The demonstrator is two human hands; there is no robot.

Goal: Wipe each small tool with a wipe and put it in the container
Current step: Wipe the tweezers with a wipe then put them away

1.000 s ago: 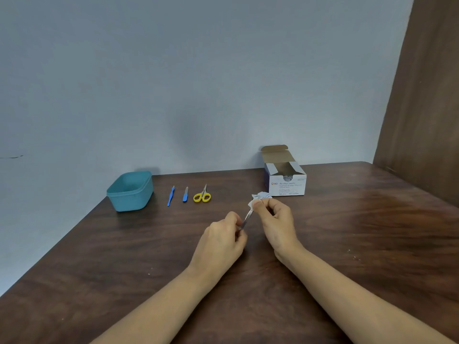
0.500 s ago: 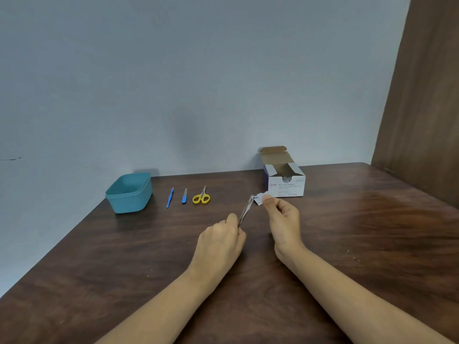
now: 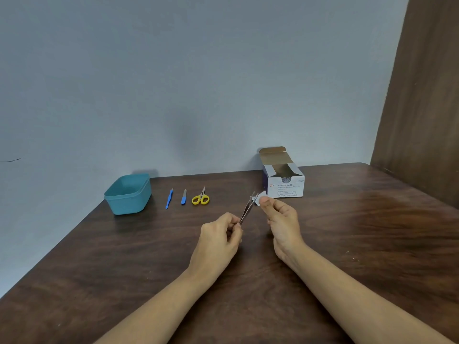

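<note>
My left hand (image 3: 219, 238) pinches the lower end of metal tweezers (image 3: 247, 207), which point up and away over the table's middle. My right hand (image 3: 282, 217) pinches a small white wipe (image 3: 259, 198) at the tweezers' tip. A teal container (image 3: 128, 194) stands at the back left with nothing visible inside. Beside it on the table lie a blue-handled tool (image 3: 169, 199), a shorter blue tool (image 3: 183, 196) and yellow-handled scissors (image 3: 200, 197) in a row.
An open box of alcohol swabs (image 3: 283, 181) stands at the back, just behind my right hand. The dark wooden table (image 3: 360, 244) meets a grey wall behind and a brown panel (image 3: 422, 95) on the right.
The wipe has slid from low on the tweezers up to their tip. My right hand moved away from the left, and more of the tweezers' length now shows.
</note>
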